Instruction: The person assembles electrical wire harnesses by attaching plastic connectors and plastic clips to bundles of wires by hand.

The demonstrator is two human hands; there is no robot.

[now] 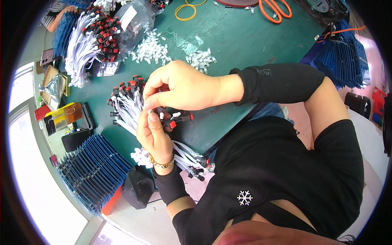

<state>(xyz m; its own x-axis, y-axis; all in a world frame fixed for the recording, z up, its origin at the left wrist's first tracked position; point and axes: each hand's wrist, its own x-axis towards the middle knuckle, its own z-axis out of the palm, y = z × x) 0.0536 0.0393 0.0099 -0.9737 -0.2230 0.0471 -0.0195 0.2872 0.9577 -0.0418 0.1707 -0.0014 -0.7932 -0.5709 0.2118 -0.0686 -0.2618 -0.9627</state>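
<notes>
My left hand is closed, thumb and finger pinching a small white plastic piece. Right above it, my right hand is also closed, its thumb and fingertips meeting the left fingertips. Whatever the right fingers grip is hidden behind them. Beside and beneath my hands lies a bundle of white wires with black-and-red connectors. More black-and-red connectors show just right of my left hand. White wires run over the near table edge, by my left wrist.
Two heaps of small whitish plastic pieces lie on the green table. Bundled wires and a clear bag fill the far left. Orange-handled scissors lie far right. Blue racks stand left; a person's arm shows far left.
</notes>
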